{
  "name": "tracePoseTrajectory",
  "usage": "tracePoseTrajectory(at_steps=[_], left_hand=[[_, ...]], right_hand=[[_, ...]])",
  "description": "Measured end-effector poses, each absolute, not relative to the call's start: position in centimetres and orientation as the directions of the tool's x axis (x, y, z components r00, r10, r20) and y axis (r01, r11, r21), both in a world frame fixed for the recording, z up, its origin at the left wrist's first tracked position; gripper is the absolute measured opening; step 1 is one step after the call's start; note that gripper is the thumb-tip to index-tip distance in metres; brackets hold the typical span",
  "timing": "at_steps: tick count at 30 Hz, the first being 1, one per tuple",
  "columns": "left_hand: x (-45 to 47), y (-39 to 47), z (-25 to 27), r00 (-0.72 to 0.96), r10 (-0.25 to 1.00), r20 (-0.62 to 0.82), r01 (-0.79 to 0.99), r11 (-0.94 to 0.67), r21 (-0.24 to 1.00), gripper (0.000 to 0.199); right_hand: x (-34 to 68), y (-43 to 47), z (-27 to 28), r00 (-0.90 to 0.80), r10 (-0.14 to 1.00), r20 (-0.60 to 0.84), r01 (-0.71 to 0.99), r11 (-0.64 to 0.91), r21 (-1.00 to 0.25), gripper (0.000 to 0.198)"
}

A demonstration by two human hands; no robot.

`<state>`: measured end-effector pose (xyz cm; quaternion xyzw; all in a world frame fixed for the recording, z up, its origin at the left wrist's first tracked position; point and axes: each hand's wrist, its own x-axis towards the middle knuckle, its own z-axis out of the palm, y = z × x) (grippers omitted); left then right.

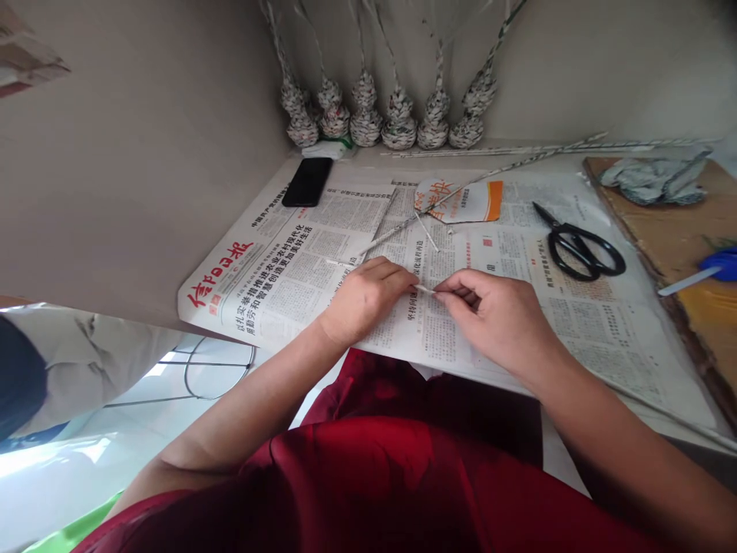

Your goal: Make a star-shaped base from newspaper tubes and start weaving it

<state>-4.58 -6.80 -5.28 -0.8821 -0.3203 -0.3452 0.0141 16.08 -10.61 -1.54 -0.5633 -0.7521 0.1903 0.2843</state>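
A thin, whitish strip [424, 289], apparently paper, spanned the small gap between the left hand [368, 298] and the right hand [494, 316], pinched at both sides by fingertips that hid its ends. The visible part was short and fairly straight, slanting slightly toward the wearer at its right, over printed newspaper [429, 332].

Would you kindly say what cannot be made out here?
Head view: full length of thin strip, hidden by left hand and right hand.
Head view: stalk tips of woven shapes, cut off by top edge.
Head view: smallest print of newspaper, too small.
Head view: full shape of blue object, cut off by right edge.
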Motion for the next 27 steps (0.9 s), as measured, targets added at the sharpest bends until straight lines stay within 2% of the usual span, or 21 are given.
tracePoseTrajectory(at_steps=[6, 10, 13, 21, 27], left_hand=[[-4.8, -6.9, -5.0, 0.499, 0.573, 0.65, 0.622, -0.759, 0.191, 0.016], [-4.9, -7.3, -4.2, 0.403, 0.535, 0.743, 0.656, -0.735, 0.173, 0.013], [-4.9, -7.5, -3.7, 0.361, 0.499, 0.788, 0.608, -0.767, 0.206, 0.013], [-4.2, -8.8, -0.5, 0.459, 0.493, 0.739, 0.534, -0.818, 0.214, 0.016], [-3.9, -9.8, 0.6, 0.454, 0.51, 0.73, 0.467, -0.834, 0.293, 0.018]], right_hand=[[17.3, -11.0, -1.8, -0.128, 0.978, 0.162, 0.705, 0.204, -0.679, 0.009], [17.8, -11.1, -1.4, -0.091, 0.992, 0.09, 0.642, 0.128, -0.756, 0.012], [18.1, -11.2, -0.6, -0.081, 0.995, 0.056, 0.595, 0.093, -0.799, 0.016], [17.6, -12.2, 2.0, -0.133, 0.99, 0.055, 0.523, 0.117, -0.844, 0.017], [17.4, -12.9, 2.8, -0.246, 0.964, -0.104, 0.327, -0.018, -0.945, 0.021]])
